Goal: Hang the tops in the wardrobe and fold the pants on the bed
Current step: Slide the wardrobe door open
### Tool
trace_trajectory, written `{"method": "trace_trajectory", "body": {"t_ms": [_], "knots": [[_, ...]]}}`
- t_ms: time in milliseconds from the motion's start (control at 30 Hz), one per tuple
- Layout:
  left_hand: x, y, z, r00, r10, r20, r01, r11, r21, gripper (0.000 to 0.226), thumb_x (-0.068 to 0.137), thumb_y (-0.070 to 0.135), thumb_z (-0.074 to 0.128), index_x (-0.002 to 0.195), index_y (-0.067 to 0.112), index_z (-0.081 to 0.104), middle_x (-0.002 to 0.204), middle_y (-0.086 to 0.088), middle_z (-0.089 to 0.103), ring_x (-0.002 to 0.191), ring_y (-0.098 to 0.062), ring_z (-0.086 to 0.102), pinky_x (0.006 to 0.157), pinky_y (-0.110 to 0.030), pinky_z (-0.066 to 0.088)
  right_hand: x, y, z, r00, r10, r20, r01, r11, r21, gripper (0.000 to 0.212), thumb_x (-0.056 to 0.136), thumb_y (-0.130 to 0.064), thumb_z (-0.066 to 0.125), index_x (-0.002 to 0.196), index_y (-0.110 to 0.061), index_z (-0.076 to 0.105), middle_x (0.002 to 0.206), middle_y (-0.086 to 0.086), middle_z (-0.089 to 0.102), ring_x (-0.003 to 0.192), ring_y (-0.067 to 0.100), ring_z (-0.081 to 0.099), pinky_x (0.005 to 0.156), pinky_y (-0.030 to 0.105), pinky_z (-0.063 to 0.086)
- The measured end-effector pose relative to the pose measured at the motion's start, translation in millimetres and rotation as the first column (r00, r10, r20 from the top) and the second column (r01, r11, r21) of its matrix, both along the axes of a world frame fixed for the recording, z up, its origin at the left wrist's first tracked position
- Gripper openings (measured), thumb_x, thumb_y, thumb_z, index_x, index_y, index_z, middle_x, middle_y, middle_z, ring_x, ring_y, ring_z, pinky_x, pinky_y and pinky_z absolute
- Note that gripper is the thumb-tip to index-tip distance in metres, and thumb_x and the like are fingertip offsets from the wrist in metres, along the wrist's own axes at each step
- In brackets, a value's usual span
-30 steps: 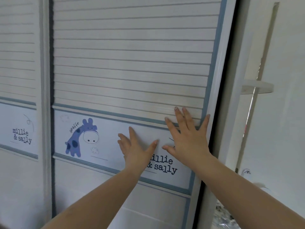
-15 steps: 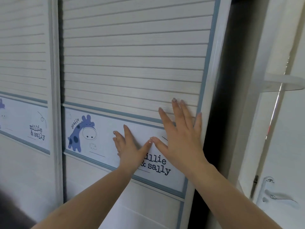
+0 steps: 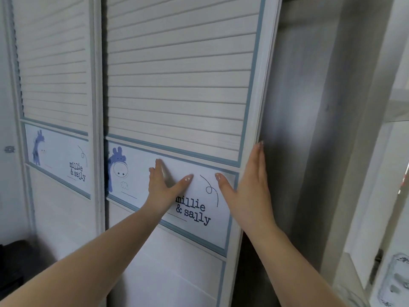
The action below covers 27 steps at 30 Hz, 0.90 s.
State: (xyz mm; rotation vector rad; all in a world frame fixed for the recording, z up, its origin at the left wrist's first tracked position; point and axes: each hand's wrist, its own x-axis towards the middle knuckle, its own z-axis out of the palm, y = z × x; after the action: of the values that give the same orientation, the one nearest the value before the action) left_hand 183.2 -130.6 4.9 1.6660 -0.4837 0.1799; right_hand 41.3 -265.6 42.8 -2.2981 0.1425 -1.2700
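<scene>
Both hands lie flat with fingers straight on the sliding wardrobe door (image 3: 177, 85): the left hand (image 3: 162, 187) presses its printed band, the right hand (image 3: 250, 185) rests along its right edge beside the dark opening (image 3: 294, 151). To slide it well, I judge steady, even sideways pressure best. No tops or pants show. A second slatted door (image 3: 55, 74) stands left of it.
</scene>
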Motion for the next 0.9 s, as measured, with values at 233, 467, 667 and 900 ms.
{"method": "trace_trajectory", "body": {"t_ms": [233, 467, 667, 900], "knots": [[-42, -1, 2, 0.912, -0.155, 0.38, 0.117, 0.986, 0.12, 0.087, 0.07, 0.059, 0.071, 0.132, 0.058, 0.01, 0.141, 0.04, 0.009, 0.139, 0.007, 0.011, 0.114, -0.023, 0.018, 26, 4, 0, 0.985, 0.17, -0.026, -0.17, 0.985, 0.01, 0.087, 0.092, -0.039, 0.054, 0.149, -0.037, -0.013, 0.157, -0.019, -0.013, 0.144, 0.003, 0.002, 0.105, 0.015, 0.016], [-38, -5, -1, 0.853, -0.166, 0.495, 0.006, 0.951, 0.308, 0.091, 0.072, 0.063, 0.057, 0.139, 0.051, -0.004, 0.158, 0.019, -0.01, 0.142, 0.006, -0.012, 0.111, -0.019, 0.006, 60, 14, -2, 0.943, 0.334, -0.009, -0.331, 0.939, 0.096, 0.079, 0.098, -0.027, 0.047, 0.129, -0.067, -0.014, 0.152, -0.015, 0.021, 0.112, -0.016, 0.03, 0.09, 0.01, 0.029], [2, 0, -11, 0.821, -0.076, 0.566, -0.134, 0.938, 0.32, 0.092, 0.083, 0.05, 0.064, 0.141, 0.052, -0.008, 0.153, 0.016, -0.028, 0.129, 0.016, -0.029, 0.107, -0.019, -0.001, 97, 29, -1, 0.943, 0.324, -0.074, -0.321, 0.946, 0.043, 0.08, 0.1, -0.021, 0.044, 0.135, -0.061, -0.015, 0.15, -0.011, 0.027, 0.129, 0.011, 0.042, 0.094, 0.019, 0.034], [52, 19, -21, 0.779, 0.004, 0.627, -0.237, 0.928, 0.289, 0.102, 0.083, 0.048, 0.066, 0.136, 0.058, -0.02, 0.144, 0.025, -0.04, 0.138, 0.002, -0.02, 0.107, -0.018, -0.004, 143, 50, -3, 0.94, 0.335, -0.058, -0.336, 0.942, -0.003, 0.087, 0.098, -0.024, 0.048, 0.12, -0.074, -0.019, 0.149, -0.013, 0.028, 0.128, 0.01, 0.044, 0.094, 0.018, 0.036]]}}
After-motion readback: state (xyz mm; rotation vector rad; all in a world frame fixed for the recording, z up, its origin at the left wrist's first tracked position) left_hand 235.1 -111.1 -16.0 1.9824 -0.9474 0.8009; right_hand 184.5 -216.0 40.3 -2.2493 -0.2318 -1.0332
